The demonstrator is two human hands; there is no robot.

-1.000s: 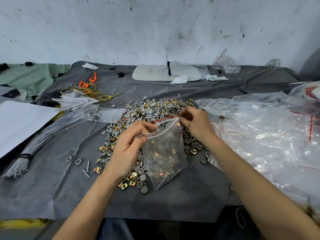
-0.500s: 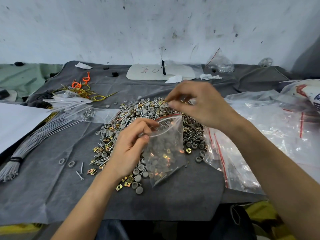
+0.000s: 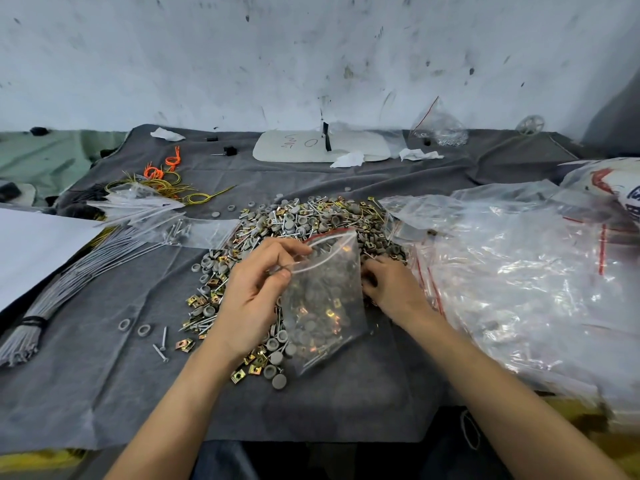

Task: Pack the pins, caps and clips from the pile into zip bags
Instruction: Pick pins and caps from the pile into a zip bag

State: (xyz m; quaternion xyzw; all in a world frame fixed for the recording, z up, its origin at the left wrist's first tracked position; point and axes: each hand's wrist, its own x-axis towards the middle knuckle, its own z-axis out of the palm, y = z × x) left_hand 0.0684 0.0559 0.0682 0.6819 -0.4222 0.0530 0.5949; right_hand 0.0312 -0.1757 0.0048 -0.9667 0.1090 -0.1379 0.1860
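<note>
Two bare hands are working over a grey cloth [image 3: 104,393]; at the far left a white sheet [image 3: 31,251] is lying beside a tied bundle of grey rods [image 3: 86,271], with a fan of flat clear bags [image 3: 138,206] just beyond it, near coils of yellow and orange wire [image 3: 162,178]; at centre the pile [image 3: 311,220] of pins, grey caps and gold clips is spreading across the cloth; the left hand [image 3: 252,299] is hovering over the pile's near edge, its thumb and fingers pinching the left rim of the zip bag [image 3: 322,306]; the bag is hanging with its red-striped mouth gaping upward, partly filled with caps and clips, its bottom touching the cloth; the right hand [image 3: 391,289] is reaching down into the pile just right of the bag, fingers curled and partly hidden behind the plastic, so whether they are grasping anything cannot be told; at the right a heap of crumpled clear plastic [image 3: 519,271] is lying against the pile.
</note>
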